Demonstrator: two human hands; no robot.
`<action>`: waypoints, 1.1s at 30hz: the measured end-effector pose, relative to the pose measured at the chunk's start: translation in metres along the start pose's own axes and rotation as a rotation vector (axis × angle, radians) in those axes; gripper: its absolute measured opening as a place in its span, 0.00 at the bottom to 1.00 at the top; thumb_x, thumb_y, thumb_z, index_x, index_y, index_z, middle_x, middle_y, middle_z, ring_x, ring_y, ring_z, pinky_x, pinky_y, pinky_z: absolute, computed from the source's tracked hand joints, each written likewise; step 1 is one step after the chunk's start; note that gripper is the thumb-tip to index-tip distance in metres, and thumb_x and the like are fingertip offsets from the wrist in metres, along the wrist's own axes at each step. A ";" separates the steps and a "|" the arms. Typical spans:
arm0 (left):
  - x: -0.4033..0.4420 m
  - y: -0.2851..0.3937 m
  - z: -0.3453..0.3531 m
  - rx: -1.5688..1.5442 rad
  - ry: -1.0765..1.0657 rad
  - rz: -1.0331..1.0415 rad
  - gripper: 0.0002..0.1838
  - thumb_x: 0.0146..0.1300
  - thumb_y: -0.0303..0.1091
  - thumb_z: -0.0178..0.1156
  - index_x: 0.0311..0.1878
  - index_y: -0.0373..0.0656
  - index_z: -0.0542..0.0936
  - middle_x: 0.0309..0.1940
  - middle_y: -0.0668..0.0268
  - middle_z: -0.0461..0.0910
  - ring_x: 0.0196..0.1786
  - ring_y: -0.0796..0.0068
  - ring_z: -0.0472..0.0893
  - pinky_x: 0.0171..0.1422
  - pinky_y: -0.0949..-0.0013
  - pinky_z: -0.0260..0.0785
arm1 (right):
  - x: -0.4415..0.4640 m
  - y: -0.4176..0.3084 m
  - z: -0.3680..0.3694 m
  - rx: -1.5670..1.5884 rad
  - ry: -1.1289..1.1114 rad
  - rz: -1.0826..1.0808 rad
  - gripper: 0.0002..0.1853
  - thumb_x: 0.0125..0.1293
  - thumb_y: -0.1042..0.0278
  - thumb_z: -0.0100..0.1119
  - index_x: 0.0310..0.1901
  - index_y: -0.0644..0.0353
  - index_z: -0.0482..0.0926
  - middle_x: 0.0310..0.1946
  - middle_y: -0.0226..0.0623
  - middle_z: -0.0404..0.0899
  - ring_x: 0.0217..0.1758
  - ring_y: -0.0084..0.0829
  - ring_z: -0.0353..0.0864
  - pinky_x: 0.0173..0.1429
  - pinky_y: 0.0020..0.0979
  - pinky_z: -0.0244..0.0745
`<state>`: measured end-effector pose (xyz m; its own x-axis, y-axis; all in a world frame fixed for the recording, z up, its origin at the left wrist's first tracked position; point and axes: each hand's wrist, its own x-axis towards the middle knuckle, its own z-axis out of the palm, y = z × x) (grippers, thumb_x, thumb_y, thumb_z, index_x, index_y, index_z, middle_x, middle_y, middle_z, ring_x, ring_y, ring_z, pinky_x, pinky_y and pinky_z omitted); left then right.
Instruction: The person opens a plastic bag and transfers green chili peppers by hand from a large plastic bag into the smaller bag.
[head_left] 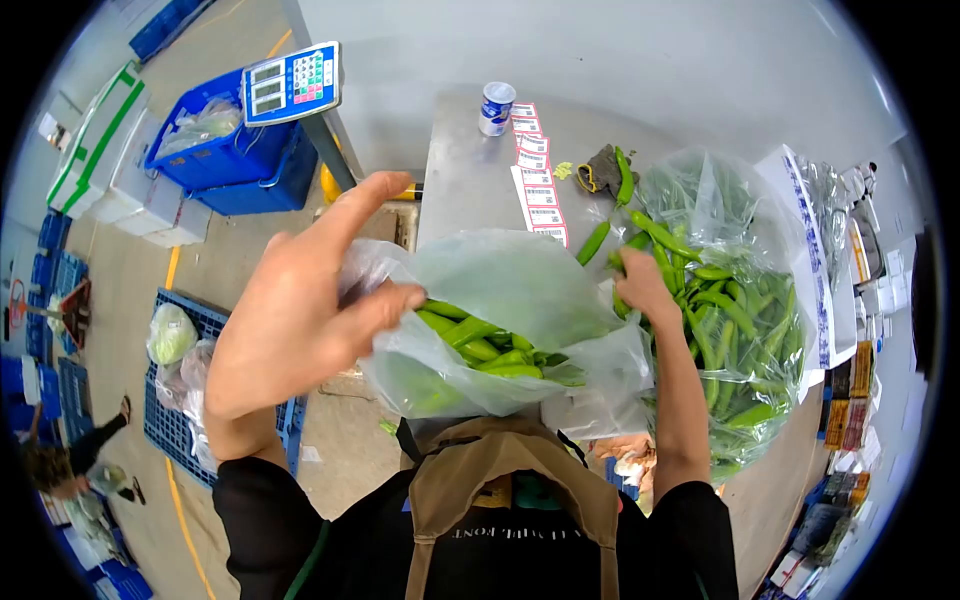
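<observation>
A clear plastic bag (500, 265) lies open in front of me with several long green peppers (470, 335) inside. My left hand (300, 300) is at its left rim, thumb and index finger spread apart; the other fingers are mostly hidden. To the right, a larger clear bag (750, 400) bulges with green peppers. At its mouth, my right hand (645, 285) has its fingers curled around green peppers (636, 243). Loose green peppers (594, 242) lie just beyond that hand on the metal table (465, 180).
Barcode labels (540, 185), a blue-and-white can (496, 108) and a dark glove (605, 172) lie towards the back of the table. A scale display (292, 84) stands at left near blue crates (240, 195). A blue pallet (175, 410) holds bagged produce. Another person's leg (100, 435) shows far left.
</observation>
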<state>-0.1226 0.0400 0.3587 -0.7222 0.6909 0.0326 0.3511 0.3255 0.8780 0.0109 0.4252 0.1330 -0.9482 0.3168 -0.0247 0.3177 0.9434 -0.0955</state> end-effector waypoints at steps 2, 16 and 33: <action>0.013 -0.024 -0.001 0.339 0.042 0.146 0.18 0.50 0.22 0.61 0.48 0.34 0.76 0.18 0.56 0.78 0.15 0.73 0.74 0.22 0.72 0.65 | 0.005 -0.039 -0.039 0.127 0.250 0.042 0.19 0.47 0.63 0.67 0.39 0.63 0.75 0.28 0.47 0.78 0.33 0.49 0.78 0.37 0.41 0.71; 0.046 -0.052 0.011 0.526 0.408 0.215 0.09 0.51 0.23 0.63 0.37 0.36 0.78 0.27 0.54 0.78 0.25 0.59 0.78 0.30 0.65 0.69 | 0.061 -0.098 -0.049 0.238 0.316 0.064 0.14 0.44 0.63 0.62 0.34 0.58 0.81 0.25 0.47 0.79 0.32 0.50 0.79 0.37 0.44 0.74; 0.091 -0.174 0.130 0.438 -0.032 0.168 0.17 0.53 0.39 0.65 0.46 0.45 0.79 0.30 0.57 0.77 0.38 0.57 0.77 0.44 0.56 0.68 | 0.113 -0.100 0.007 0.312 0.066 0.096 0.11 0.44 0.67 0.58 0.30 0.63 0.80 0.28 0.51 0.80 0.35 0.51 0.80 0.41 0.46 0.76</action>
<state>-0.1718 0.1298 0.1469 -0.6173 0.7748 0.1366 0.6852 0.4441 0.5773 -0.1280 0.3661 0.1328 -0.9081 0.4184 0.0148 0.3789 0.8364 -0.3961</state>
